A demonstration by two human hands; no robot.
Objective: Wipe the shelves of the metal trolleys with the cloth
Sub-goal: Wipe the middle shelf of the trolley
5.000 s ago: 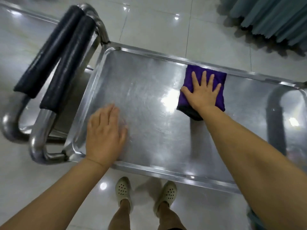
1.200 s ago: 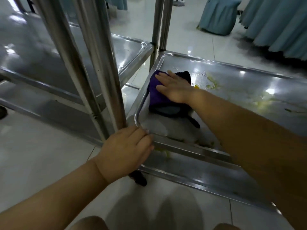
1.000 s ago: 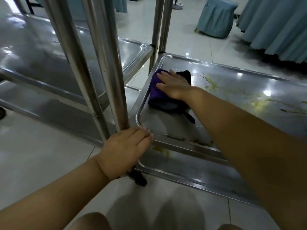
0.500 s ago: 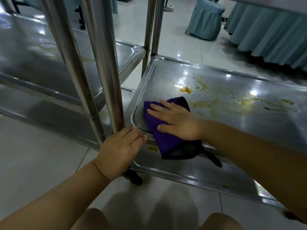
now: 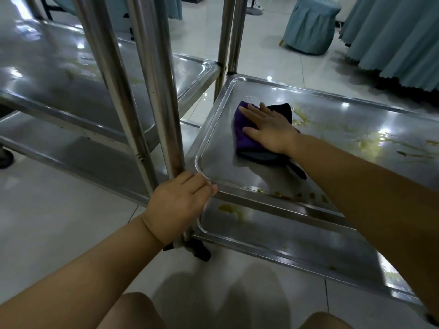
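No text, label, brand or number can be read anywhere; the only candidate is a faint stamped mark (image 5: 252, 97) on the trolley shelf (image 5: 225, 162), at 12 o'clock of the purple cloth (image 5: 243, 143) (too small and blurred to decipher).

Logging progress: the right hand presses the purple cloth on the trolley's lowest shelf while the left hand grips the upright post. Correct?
Not the lowest: the head view shows the right hand pressing the purple cloth on the shelf above it. The left hand does grip the upright post.
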